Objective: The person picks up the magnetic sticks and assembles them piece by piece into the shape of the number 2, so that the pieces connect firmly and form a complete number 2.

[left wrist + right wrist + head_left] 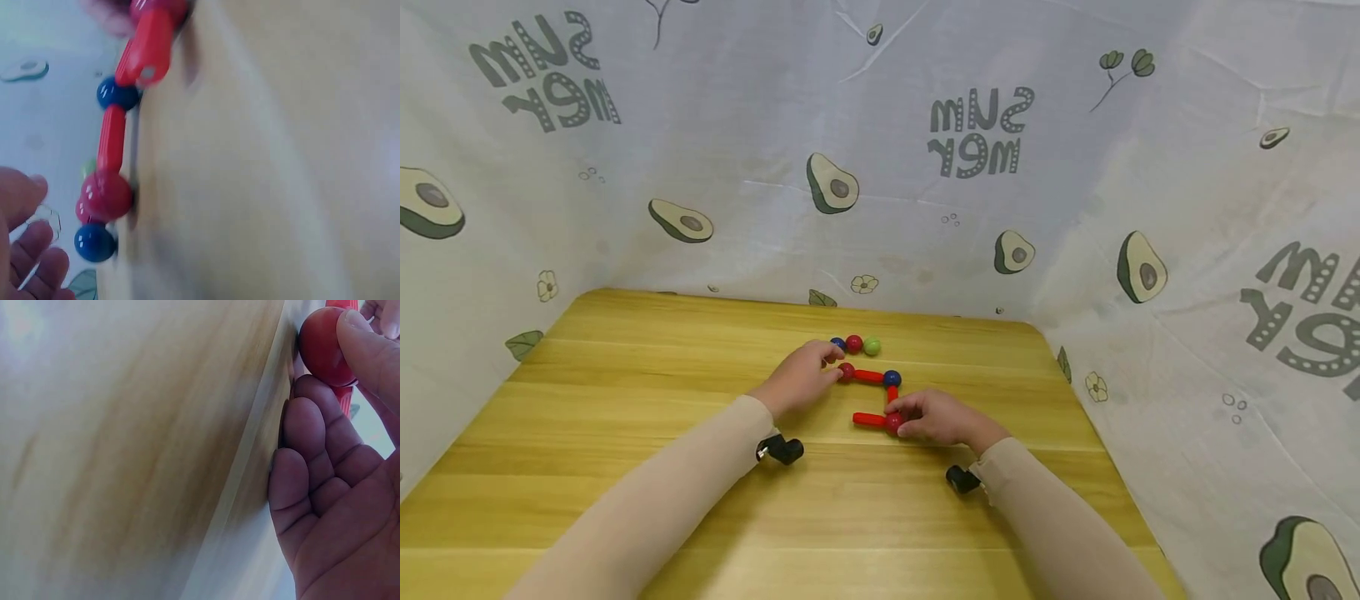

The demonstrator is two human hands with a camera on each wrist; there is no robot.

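A zigzag chain of red rods and balls lies on the table. My right hand (942,417) pinches the red ball (325,347) at its near corner between thumb and fingers. From that ball a loose-ended red rod (868,420) points left, and a short red rod (892,394) leads back to a blue ball (891,379). Another red rod (869,377) joins this to a second red ball (106,195) at the far left end. Beside that end ball is my left hand (801,377), its relaxed fingers (37,240) apart from the ball in the left wrist view.
Just behind the chain, a blue ball (837,342), a red ball (854,343) and a green ball (872,346) sit in a row. The wooden table (700,333) ends at a white printed curtain (760,233) at the back and sides.
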